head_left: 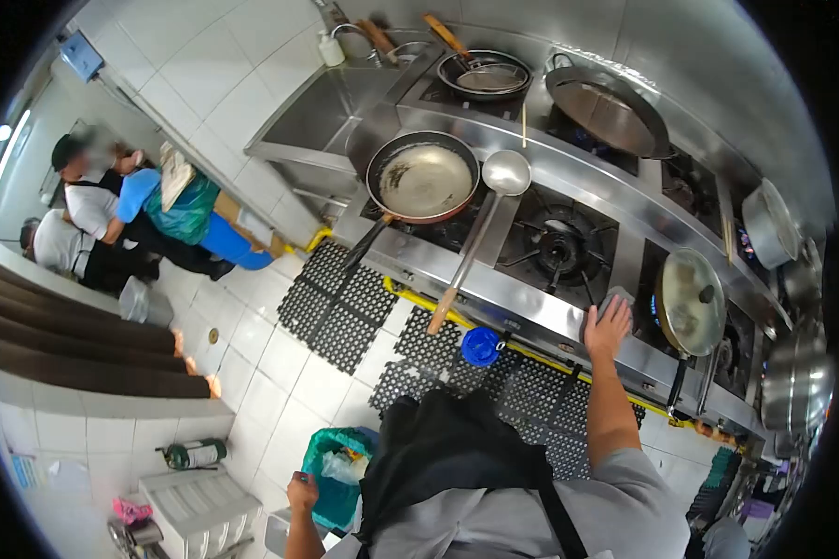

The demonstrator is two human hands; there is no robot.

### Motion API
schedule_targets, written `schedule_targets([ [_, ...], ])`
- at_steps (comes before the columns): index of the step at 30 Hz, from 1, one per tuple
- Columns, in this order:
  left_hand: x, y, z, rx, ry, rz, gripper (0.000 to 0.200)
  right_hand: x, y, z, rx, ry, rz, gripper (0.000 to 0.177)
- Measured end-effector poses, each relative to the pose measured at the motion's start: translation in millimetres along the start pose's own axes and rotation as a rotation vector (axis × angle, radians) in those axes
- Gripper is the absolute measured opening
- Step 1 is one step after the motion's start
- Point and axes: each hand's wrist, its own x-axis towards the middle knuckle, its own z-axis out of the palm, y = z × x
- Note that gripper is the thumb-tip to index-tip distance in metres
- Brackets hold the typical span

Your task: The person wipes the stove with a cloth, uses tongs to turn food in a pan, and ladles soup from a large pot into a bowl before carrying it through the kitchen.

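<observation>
My right hand point(609, 328) presses a grey cloth point(617, 296) against the steel front edge of the stove point(522, 289), its fingers stretched over the cloth. Just beyond it is a bare burner point(559, 244). To its right, a pan with a glass lid point(692, 300) sits on a burner, handle toward me. Low at my left side, my left hand point(301, 491) is closed; whatever its fingers hold, if anything, is hidden. Beside that hand stands a bin with a green liner point(331, 503). A long-handled ladle point(507, 174) lies across the stove, left of the bare burner.
A frying pan point(424, 177) rests on the left burner; a wok point(606, 110) and pots point(770, 222) stand behind and right. A sink point(317, 107) adjoins the stove. Black rubber mats point(334, 303) and a blue round object point(481, 346) are at floor level. Several people point(93, 200) are at far left.
</observation>
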Motion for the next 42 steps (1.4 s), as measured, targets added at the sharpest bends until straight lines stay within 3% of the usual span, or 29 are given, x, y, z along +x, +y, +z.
schedule_targets([
  [3,-50.1,15.2,-2.2,0.186,0.050,-0.149,0.034,0.2,-0.4,-7.9,0.005,-0.004,-0.024,0.072],
  [5,-85.1,12.2,4.8,0.011,0.066,-0.208,0.036,1.7,-0.2,-7.0,0.000,-0.003,-0.031,0.072],
  [7,-110.1,7.1,24.2,-0.055,0.111,-0.145,0.041,2.8,2.5,-4.6,0.002,0.058,-0.073,0.072],
  [9,-131.2,10.6,29.3,0.208,-0.001,-0.194,0.044,2.0,2.5,-8.1,-0.001,0.033,-0.071,0.072],
  [10,-136.2,15.7,27.2,0.201,0.001,-0.202,0.044,3.6,1.1,-10.4,0.000,0.020,-0.064,0.071],
  [15,-145.5,15.6,13.8,0.081,0.151,-0.184,0.046,3.8,-0.2,-5.1,0.013,0.047,-0.071,0.071],
  [20,-143.2,32.9,11.6,0.005,0.262,-0.351,0.049,0.6,1.0,-5.6,0.010,0.065,-0.084,0.072],
  [31,-147.3,33.4,3.7,-0.090,0.279,-0.458,0.048,9.0,11.6,25.1,-0.096,0.096,-0.115,0.075],
  [35,-150.8,33.6,2.4,-0.149,0.332,-0.437,0.046,16.3,12.2,20.7,-0.167,-0.035,-0.101,0.074],
  [36,-150.7,34.0,0.1,-0.142,0.354,-0.426,0.045,11.7,-3.5,0.0,-0.160,-0.013,-0.133,0.074],
  [38,-151.2,32.3,-1.3,-0.173,0.372,-0.429,0.044,-6.4,-29.9,-47.2,-0.030,-0.168,-0.007,0.069],
  [39,-152.2,31.6,-0.4,-0.174,0.377,-0.405,0.044,-4.2,-34.0,-43.4,-0.033,-0.158,-0.038,0.069],
  [41,-153.2,29.5,1.1,-0.186,0.359,-0.420,0.043,-10.3,-36.2,-20.9,0.402,0.174,-0.618,0.058],
  [42,-152.4,29.1,1.9,-0.181,0.364,-0.410,0.043,-25.5,-53.6,-4.7,0.705,0.082,-0.627,0.051],
])
